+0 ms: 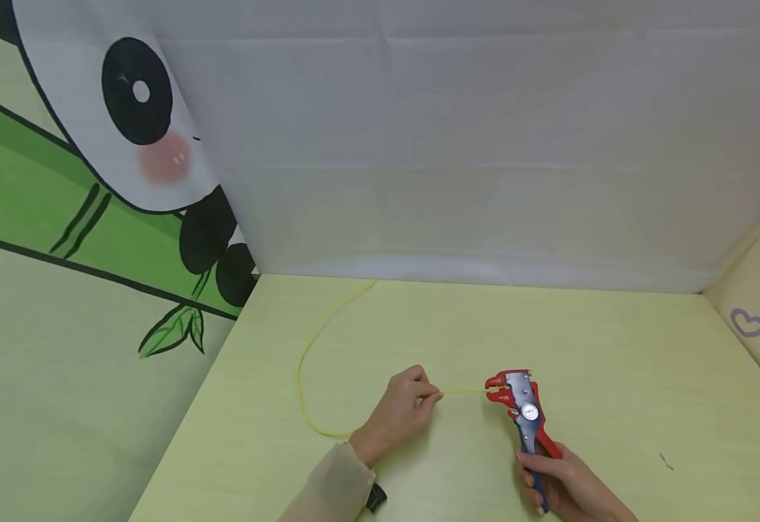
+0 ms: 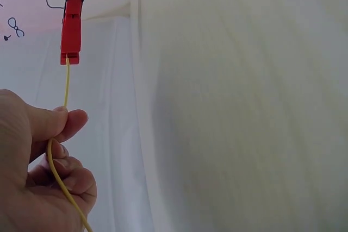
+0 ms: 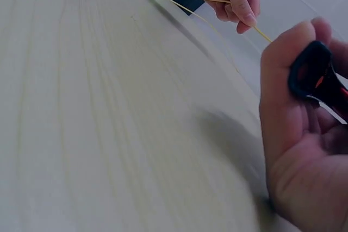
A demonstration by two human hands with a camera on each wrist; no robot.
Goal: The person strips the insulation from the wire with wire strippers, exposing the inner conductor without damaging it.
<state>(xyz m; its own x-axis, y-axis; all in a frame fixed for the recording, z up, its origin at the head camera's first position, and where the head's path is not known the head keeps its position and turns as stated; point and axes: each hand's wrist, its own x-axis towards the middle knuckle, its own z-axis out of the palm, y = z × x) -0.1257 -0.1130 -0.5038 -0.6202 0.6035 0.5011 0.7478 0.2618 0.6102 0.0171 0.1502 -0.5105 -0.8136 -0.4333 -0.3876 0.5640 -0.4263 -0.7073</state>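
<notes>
My left hand (image 1: 401, 412) pinches a thin yellow wire (image 1: 463, 391) between thumb and forefinger, a short way from its end. The wire's end runs into the red jaws of a wire stripper (image 1: 522, 397), which has a grey body and red and dark blue handles. My right hand (image 1: 569, 478) grips those handles from below, with the tool upright. In the left wrist view, a straight stretch of wire (image 2: 67, 82) joins the pinching thumb (image 2: 46, 122) to the tool's red front (image 2: 71, 31). The right wrist view shows the dark handle end (image 3: 310, 69) within my curled right fingers.
Behind my left hand, the rest of the wire curves in a loop over the pale yellow table (image 1: 602, 348) to its back edge. A small dark scrap (image 1: 666, 461) lies at the right. A white cloth wall (image 1: 458, 145) rises behind, with a cartoon-printed panel (image 1: 80, 188) at left.
</notes>
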